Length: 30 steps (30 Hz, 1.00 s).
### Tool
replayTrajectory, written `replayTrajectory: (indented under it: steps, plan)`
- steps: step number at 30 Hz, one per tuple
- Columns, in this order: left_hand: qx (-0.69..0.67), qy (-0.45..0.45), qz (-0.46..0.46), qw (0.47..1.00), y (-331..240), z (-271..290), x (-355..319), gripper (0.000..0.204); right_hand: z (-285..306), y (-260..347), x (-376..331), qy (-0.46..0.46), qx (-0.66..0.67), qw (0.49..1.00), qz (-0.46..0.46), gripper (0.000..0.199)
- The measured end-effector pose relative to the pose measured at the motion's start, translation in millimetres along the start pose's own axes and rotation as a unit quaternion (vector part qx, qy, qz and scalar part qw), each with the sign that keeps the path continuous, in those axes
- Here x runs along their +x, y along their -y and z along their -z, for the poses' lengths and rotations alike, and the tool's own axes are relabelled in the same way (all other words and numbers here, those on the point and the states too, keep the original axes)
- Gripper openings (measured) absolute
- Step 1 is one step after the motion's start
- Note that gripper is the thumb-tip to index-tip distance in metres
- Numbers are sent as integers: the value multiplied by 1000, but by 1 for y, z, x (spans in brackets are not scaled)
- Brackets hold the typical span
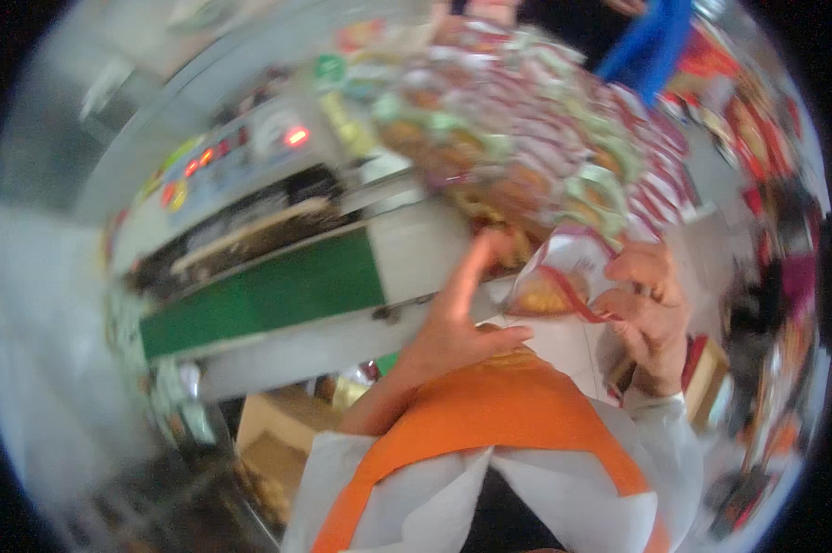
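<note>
My right hand [648,300] pinches the edge of a clear bag [552,288] with a red band and a yellow-brown piece, perhaps food, inside. My left hand [454,327] is to the left of that bag, thumb and fingers spread, with nothing visible between them. Its index finger points toward the near edge of a large pile of similar bags [526,157], some with red bands and others pale green. Blur hides the exact contents.
To the left stands a machine [241,166] with red lit displays and a green belt-like strip [277,293] along its front. An open cardboard box [273,433] is below it. Something blue [651,51] hangs at the far side. Red packages [757,138] crowd the right.
</note>
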<state>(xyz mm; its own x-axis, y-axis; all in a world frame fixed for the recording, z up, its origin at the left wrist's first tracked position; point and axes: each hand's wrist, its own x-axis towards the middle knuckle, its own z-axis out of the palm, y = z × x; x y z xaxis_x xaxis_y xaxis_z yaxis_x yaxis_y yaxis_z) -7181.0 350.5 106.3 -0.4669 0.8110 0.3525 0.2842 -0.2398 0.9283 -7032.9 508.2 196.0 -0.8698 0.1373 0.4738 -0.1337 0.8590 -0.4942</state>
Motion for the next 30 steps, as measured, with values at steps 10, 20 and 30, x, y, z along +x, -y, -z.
replayTrajectory:
  steps: [10,20,30]
  plan:
    - [-166,-255,213,928,55,87,-63,26,-218,-9,41,14,472,814,-338,23]
    - [-134,-288,254,914,105,129,-49,25,-281,-17,82,-83,614,647,-444,20]
    - [-168,-273,249,914,95,107,-42,31,-269,-15,87,-201,503,776,-323,38]
